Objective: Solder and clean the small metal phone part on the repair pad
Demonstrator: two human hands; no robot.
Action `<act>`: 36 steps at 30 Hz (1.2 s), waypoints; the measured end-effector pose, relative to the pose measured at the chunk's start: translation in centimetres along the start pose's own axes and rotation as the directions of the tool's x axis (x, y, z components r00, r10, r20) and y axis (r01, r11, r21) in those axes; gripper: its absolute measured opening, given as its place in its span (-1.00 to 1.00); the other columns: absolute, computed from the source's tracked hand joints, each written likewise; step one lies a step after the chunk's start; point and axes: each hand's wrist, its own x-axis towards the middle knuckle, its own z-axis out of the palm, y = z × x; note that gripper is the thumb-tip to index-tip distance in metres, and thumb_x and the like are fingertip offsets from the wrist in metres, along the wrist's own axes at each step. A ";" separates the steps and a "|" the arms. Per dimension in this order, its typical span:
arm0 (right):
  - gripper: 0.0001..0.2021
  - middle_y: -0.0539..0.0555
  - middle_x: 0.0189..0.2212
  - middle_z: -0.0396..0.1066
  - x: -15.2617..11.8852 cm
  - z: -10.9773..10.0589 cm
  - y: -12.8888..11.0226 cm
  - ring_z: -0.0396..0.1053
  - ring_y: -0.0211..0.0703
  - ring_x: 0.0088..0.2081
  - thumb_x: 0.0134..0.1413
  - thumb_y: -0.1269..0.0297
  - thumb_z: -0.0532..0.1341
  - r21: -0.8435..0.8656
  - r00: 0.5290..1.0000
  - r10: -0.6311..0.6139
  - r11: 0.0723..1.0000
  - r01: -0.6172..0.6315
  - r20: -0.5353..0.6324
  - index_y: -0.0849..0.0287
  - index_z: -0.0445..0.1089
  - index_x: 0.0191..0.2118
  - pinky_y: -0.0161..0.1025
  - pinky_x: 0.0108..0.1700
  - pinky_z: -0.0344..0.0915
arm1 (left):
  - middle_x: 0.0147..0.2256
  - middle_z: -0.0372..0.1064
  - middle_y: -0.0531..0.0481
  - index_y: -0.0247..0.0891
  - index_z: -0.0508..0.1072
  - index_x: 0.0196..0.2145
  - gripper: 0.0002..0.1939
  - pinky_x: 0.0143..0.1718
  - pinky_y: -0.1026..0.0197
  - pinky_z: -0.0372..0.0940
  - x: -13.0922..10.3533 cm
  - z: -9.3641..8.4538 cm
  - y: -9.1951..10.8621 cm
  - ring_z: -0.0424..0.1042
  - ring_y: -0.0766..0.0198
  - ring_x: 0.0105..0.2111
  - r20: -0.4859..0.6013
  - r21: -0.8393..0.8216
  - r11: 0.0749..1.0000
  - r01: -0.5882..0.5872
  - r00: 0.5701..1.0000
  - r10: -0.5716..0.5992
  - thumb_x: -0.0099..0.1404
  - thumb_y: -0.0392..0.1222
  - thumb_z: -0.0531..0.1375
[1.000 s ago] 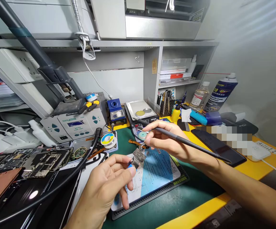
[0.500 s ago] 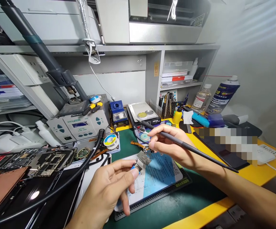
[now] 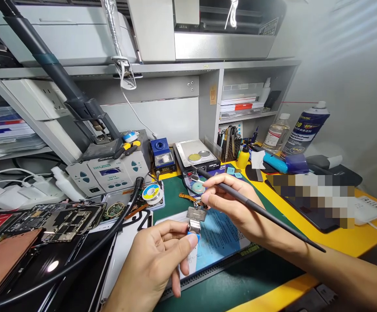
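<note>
My left hand [image 3: 160,255] pinches a small metal clip with a blue end [image 3: 195,225] between thumb and fingers. A flat grey metal plate [image 3: 196,214] sits at the clip's upper end, above a blue and white printed pad [image 3: 221,238]. Just right of it, my right hand [image 3: 234,201] is closed around a long thin black tool [image 3: 266,214], which slants down to the right across the wrist. Its upper left end is near a round green item [image 3: 198,187]. Small parts beside the right fingertips are too small to tell.
A grey soldering station [image 3: 110,173], solder spool [image 3: 152,193] and black cable [image 3: 87,260] lie left. Circuit boards [image 3: 67,223] are at far left. A hot plate [image 3: 195,154] stands behind. Right are a yellow bottle [image 3: 243,157], spray can [image 3: 305,130] and dark phone [image 3: 302,208].
My left hand has moved slightly right and down, and the clip and metal plate now look more upright. My right hand has shifted slightly down with the black tool still in it.
</note>
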 end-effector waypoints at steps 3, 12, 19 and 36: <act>-0.80 -0.03 -0.43 0.47 -0.1 0.2 -0.1 0.37 -0.23 -0.40 0.06 0.22 0.39 -0.003 1.000 0.013 1.000 -0.013 -0.009 0.13 0.46 -0.20 -0.26 -0.33 0.31 | -0.59 0.36 0.05 -0.35 0.48 -0.17 -0.50 -0.69 0.42 0.01 0.1 -0.1 -0.2 0.20 0.47 -0.74 -0.007 0.037 0.999 -0.017 1.000 0.017 0.20 0.18 0.33; -0.79 -0.03 -0.44 0.47 -0.4 0.7 -0.4 0.36 -0.23 -0.40 0.04 0.23 0.38 0.008 0.999 0.013 1.000 -0.013 -0.029 0.13 0.45 -0.21 -0.26 -0.31 0.33 | -0.61 0.33 0.06 -0.37 0.49 -0.11 -0.45 -0.71 0.41 0.01 0.2 0.0 -0.5 0.15 0.47 -0.75 -0.049 0.059 0.998 -0.024 0.998 0.027 0.18 0.19 0.34; -0.81 -0.03 -0.43 0.44 -0.5 1.0 -0.1 0.35 -0.23 -0.39 0.05 0.21 0.39 0.025 0.999 -0.011 1.000 0.012 -0.051 0.11 0.45 -0.23 -0.25 -0.31 0.34 | -0.61 0.35 0.05 -0.36 0.50 -0.14 -0.48 -0.70 0.41 -0.01 0.1 0.2 -0.5 0.13 0.47 -0.74 -0.072 0.063 0.998 -0.032 0.997 0.036 0.18 0.17 0.34; -0.81 -0.04 -0.41 0.41 -0.7 1.0 0.1 0.33 -0.24 -0.35 0.06 0.22 0.40 0.065 0.999 -0.014 0.998 0.017 -0.046 0.11 0.41 -0.26 -0.28 -0.30 0.31 | -0.62 0.38 0.02 -0.39 0.50 -0.14 -0.48 -0.67 0.37 -0.06 0.0 0.4 -0.3 0.13 0.47 -0.74 -0.087 0.046 0.998 -0.042 0.995 0.045 0.18 0.15 0.34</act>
